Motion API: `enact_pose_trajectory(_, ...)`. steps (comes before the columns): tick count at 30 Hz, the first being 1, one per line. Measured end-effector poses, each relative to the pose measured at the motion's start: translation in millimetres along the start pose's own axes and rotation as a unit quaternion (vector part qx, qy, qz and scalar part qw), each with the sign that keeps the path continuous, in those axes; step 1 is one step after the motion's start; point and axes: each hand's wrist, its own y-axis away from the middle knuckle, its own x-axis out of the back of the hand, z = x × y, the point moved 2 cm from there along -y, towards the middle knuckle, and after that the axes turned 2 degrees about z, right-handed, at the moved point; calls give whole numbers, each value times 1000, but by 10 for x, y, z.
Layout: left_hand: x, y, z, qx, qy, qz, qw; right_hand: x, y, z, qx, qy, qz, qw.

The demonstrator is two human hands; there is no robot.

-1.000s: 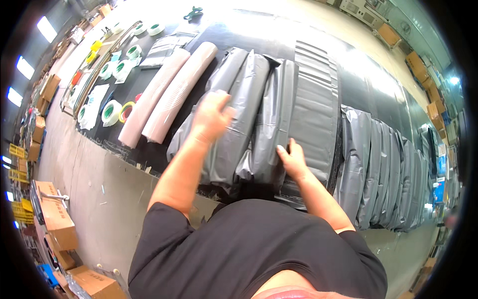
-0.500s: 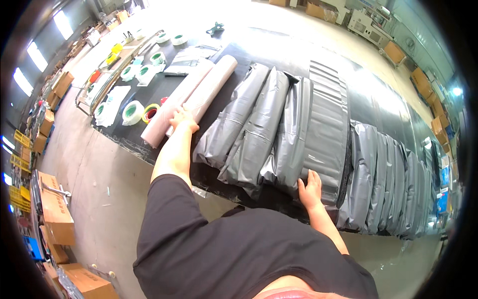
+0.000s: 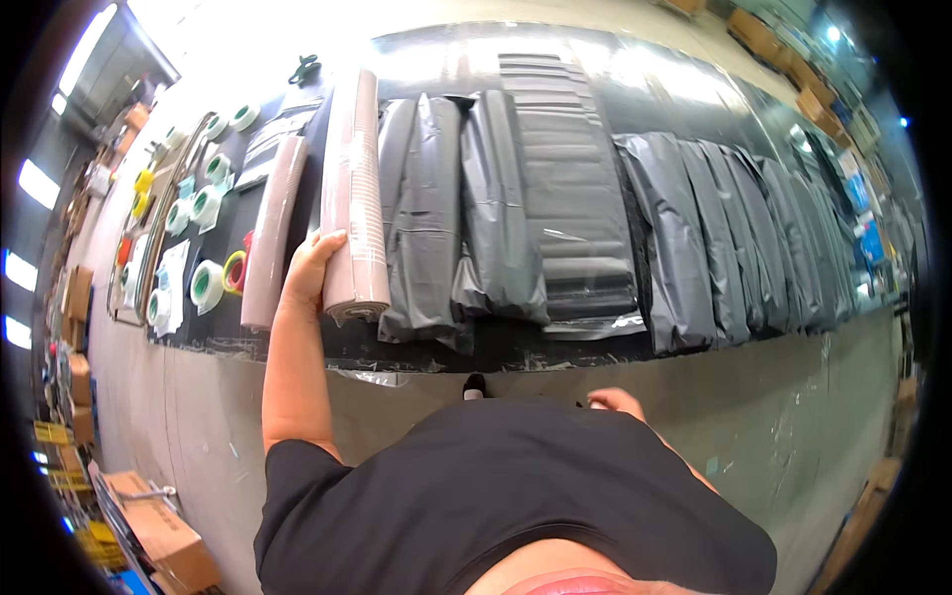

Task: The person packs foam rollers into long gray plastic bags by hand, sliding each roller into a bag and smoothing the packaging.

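Since the earlier frame, one pink roll (image 3: 354, 198) has moved right, away from the second roll (image 3: 273, 243), beside the grey bags (image 3: 424, 218). Head view: I grip it with my left hand (image 3: 315, 266), fingers curled on its left side, toward the table's (image 3: 496, 345) near edge. My right hand (image 3: 617, 401) is clear of that edge; I cannot tell its finger state.

White tape rolls with green cores (image 3: 209, 291) at left, a yellow ring-shaped tape roll (image 3: 229, 271) beside one, a small dark green object (image 3: 304, 69) farther back, a brown cardboard box (image 3: 159, 524) lower left, yellow plastic crates (image 3: 67, 481) near it
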Motion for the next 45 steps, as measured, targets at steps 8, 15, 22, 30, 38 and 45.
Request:
enact_pose_trajectory(8, -1551, 216, -277, 2, 79, -138, 987, -166, 490, 1028, -128, 62, -67, 988)
enact_pose_trajectory(15, -2600, 419, -1029, 6, 37, -185, 982, 415, -81, -437, 16, -153, 151, 977)
enact_pose_trajectory(22, -3229, 890, -1261, -57, -367, -393, 841, 714, -528, -760, 26, -418, 37, 908)
enact_pose_trajectory(30, -3334, -318, -1622, -147, -659, -238, 698, 754, 284, -717, 10, -288, 24, 957)
enact_pose_trajectory(38, -3823, 42, -2024, -306, -553, -344, 694, 782, 740, -594, 36, -286, 89, 953)
enact_pose_trajectory(45, -3628, 468, -1428, 145, -320, -631, 692, 1036, 937, -492, 98, -268, 142, 948)
